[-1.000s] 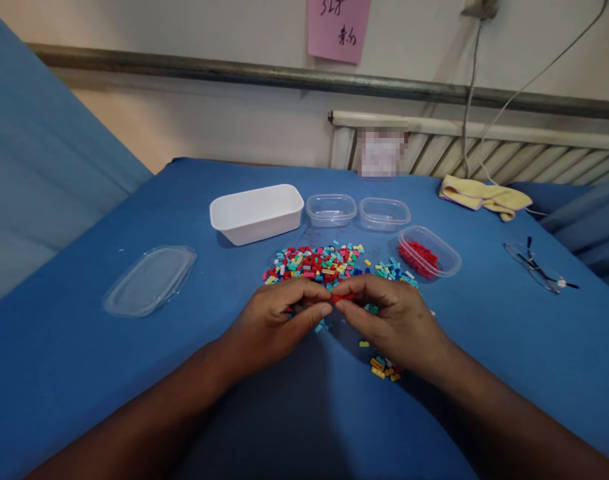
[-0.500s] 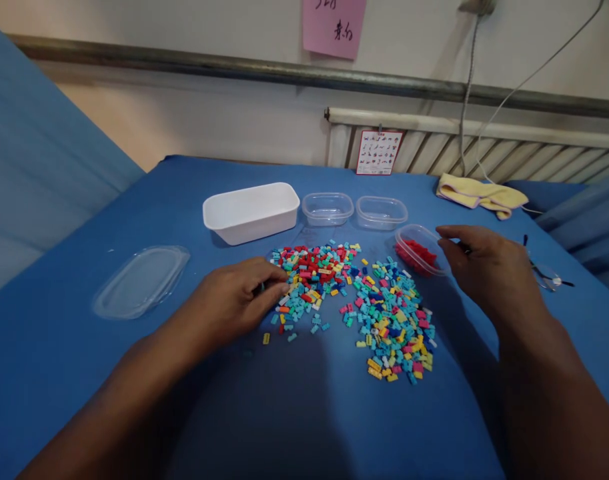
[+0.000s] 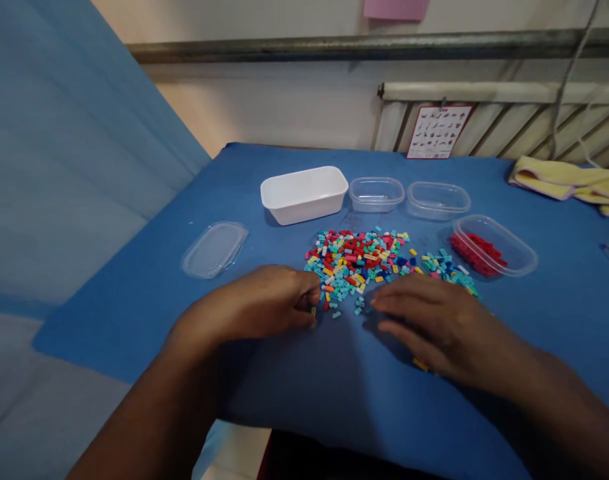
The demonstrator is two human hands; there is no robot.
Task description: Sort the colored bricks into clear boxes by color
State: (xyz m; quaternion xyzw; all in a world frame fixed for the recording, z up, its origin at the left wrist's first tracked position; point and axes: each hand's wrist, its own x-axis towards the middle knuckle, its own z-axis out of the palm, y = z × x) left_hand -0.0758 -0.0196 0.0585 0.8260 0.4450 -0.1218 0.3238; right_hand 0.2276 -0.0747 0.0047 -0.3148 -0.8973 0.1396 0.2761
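My left hand [image 3: 269, 300] rests at the left edge of a pile of small toy bricks [image 3: 354, 260]. Its fingers curl inward and the thumb stands apart below them. A yellow brick [image 3: 313, 311] shows in that gap, apparently not gripped. With fingers stretched out and slightly apart, my right hand [image 3: 434, 320] hovers low over the second brick pile [image 3: 449, 267], hiding most of it. Its fingertips are close to a few loose teal bricks [image 3: 359, 305]. Behind it, a clear tub [image 3: 521, 257] containing red bricks [image 3: 479, 253] is tilted.
A white tub [image 3: 304, 197] and two clear tubs, the left one [image 3: 377, 195] and the right one [image 3: 438, 200], line the back. Clear lids [image 3: 215, 250] lie at left. A yellow cloth [image 3: 567, 180] is at back right, below a radiator [image 3: 494, 127].
My right hand has left the side of the red-brick tub and come inward over the right pile. My left hand has shifted slightly toward me. The view has turned left.
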